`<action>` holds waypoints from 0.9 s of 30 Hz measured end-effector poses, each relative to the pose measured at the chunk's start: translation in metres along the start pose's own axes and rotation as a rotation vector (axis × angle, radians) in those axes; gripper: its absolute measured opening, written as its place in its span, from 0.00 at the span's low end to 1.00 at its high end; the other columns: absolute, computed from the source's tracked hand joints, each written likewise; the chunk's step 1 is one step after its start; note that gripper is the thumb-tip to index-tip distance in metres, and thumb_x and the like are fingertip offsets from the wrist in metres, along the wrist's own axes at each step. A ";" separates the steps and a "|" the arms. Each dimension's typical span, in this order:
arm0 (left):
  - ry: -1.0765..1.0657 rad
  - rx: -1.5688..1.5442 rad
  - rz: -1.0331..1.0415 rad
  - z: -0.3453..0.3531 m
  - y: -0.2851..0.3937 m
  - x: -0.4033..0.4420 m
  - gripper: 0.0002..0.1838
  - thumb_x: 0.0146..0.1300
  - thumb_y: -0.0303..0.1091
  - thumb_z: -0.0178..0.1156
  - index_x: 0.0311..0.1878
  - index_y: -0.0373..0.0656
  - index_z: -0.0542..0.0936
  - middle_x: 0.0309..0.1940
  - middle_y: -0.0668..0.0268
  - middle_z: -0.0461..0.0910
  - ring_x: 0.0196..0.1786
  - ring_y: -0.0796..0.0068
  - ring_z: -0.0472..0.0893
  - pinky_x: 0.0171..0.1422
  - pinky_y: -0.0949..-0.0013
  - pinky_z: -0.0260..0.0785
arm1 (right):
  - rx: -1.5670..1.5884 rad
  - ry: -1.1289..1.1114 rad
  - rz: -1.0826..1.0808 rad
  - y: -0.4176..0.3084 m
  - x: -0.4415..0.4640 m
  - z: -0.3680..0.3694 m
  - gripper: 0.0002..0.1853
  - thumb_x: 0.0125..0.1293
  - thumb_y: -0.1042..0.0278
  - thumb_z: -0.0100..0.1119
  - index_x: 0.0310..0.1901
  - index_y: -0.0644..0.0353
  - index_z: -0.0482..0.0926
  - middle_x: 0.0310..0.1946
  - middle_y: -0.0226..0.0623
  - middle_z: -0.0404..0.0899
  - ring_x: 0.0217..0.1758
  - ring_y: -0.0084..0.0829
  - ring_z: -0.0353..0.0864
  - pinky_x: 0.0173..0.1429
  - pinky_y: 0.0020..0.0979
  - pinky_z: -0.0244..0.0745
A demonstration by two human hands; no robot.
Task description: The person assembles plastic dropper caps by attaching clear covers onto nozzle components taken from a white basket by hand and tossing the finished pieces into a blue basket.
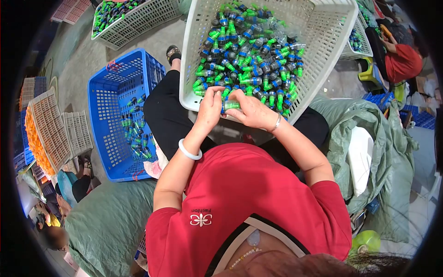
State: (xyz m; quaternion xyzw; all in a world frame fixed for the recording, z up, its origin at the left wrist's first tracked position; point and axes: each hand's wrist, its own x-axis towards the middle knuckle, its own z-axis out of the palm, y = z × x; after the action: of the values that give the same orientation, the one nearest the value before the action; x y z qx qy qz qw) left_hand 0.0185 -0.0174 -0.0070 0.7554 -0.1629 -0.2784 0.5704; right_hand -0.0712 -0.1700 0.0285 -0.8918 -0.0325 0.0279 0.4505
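Right hand point(253, 111) is pinching a small green-and-blue bottle point(231, 105) between thumb and fingers. Left hand point(210, 110) is curling its fingers at the bottle's other end; can't tell if they're touching it. Bottle is sitting between the two hands, over the near edge of a white crate point(186, 69). Just beyond the hands, that crate is holding a big heap of similar bottles point(260, 57), lying every which way. Left of the hands, a blue crate point(98, 115) is holding a smaller scatter point(134, 131). Right of the hands, a green sack point(336, 121) is slumping. Farther right, a person in red point(404, 63) is sitting.
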 end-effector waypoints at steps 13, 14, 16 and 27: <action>0.113 0.276 0.290 0.001 -0.001 -0.006 0.14 0.72 0.30 0.46 0.56 0.41 0.72 0.31 0.59 0.79 0.32 0.70 0.78 0.35 0.67 0.69 | 0.254 0.259 0.022 0.020 -0.007 0.038 0.20 0.68 0.52 0.57 0.47 0.62 0.68 0.33 0.33 0.73 0.34 0.29 0.77 0.36 0.30 0.72; 0.090 0.137 0.181 -0.001 -0.002 -0.003 0.13 0.72 0.30 0.46 0.56 0.40 0.72 0.32 0.54 0.80 0.33 0.65 0.82 0.36 0.64 0.71 | 0.253 0.260 0.022 0.012 -0.006 0.031 0.20 0.68 0.52 0.57 0.47 0.62 0.68 0.33 0.33 0.73 0.34 0.29 0.77 0.36 0.30 0.72; 0.026 0.058 0.158 0.000 -0.013 0.001 0.13 0.72 0.31 0.45 0.55 0.40 0.73 0.30 0.56 0.80 0.31 0.67 0.80 0.36 0.65 0.71 | -0.234 0.192 -0.202 -0.002 -0.004 0.011 0.20 0.67 0.53 0.58 0.46 0.62 0.69 0.31 0.36 0.75 0.33 0.34 0.78 0.36 0.34 0.73; -0.035 0.090 0.068 -0.008 0.004 -0.025 0.13 0.73 0.34 0.46 0.53 0.41 0.75 0.29 0.60 0.78 0.28 0.73 0.75 0.35 0.66 0.69 | -0.163 -0.144 -0.012 -0.013 -0.002 0.007 0.22 0.61 0.52 0.63 0.47 0.62 0.72 0.33 0.43 0.79 0.34 0.43 0.80 0.38 0.39 0.75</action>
State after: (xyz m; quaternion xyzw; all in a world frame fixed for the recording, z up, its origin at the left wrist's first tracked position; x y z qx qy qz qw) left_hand 0.0039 0.0012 0.0038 0.7694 -0.2108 -0.2643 0.5420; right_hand -0.0745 -0.1572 0.0347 -0.9209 -0.0725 0.0866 0.3730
